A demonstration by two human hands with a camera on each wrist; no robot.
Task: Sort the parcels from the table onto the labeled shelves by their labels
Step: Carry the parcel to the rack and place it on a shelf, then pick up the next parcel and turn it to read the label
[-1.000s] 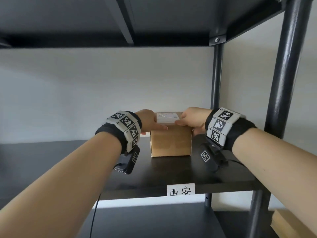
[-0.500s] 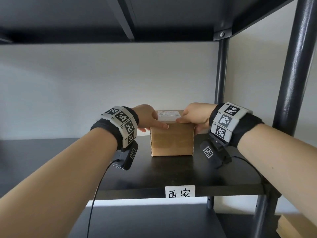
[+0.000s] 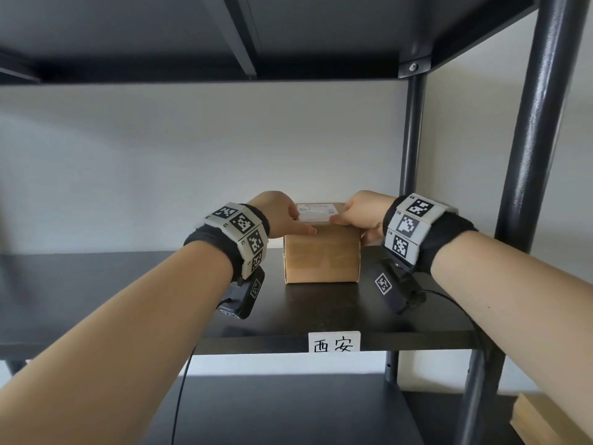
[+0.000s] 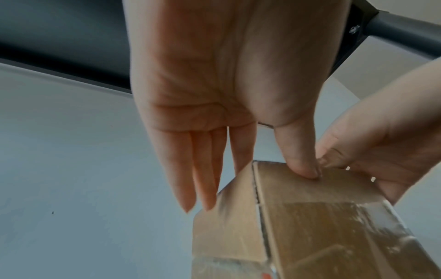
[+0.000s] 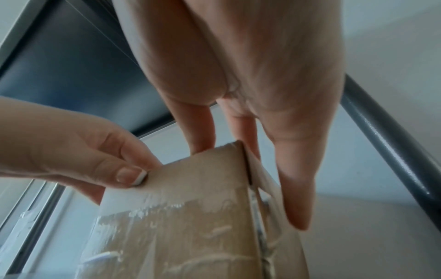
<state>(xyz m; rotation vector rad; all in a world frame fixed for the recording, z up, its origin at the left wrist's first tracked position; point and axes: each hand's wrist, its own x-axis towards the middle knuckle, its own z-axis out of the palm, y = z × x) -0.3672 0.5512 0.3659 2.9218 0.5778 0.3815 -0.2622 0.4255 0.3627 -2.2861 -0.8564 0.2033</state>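
Note:
A small brown cardboard parcel [image 3: 321, 258] with a white label [image 3: 316, 211] on top sits on the black shelf board [image 3: 128, 284], right of centre. The board's front edge carries a white tag reading 西安 [image 3: 333, 342]. My left hand [image 3: 282, 216] holds the parcel's left upper edge, and my right hand [image 3: 359, 216] holds its right upper edge. In the left wrist view, my left hand [image 4: 250, 181] has its thumb on the parcel [image 4: 322, 226] and its fingers down the side. The right wrist view shows my right hand [image 5: 250, 186] the same way on the parcel [image 5: 190, 217].
A thick black front post [image 3: 542, 155] and a thinner rear post [image 3: 412, 139] stand just right of the parcel. The upper shelf [image 3: 192, 33] hangs overhead and a lower shelf [image 3: 288, 409] lies beneath. Another cardboard box [image 3: 552, 422] shows at bottom right. A pale wall is behind.
Both hands keep their hold and the parcel stays in its place on the shelf. Only the head view has drifted slightly.

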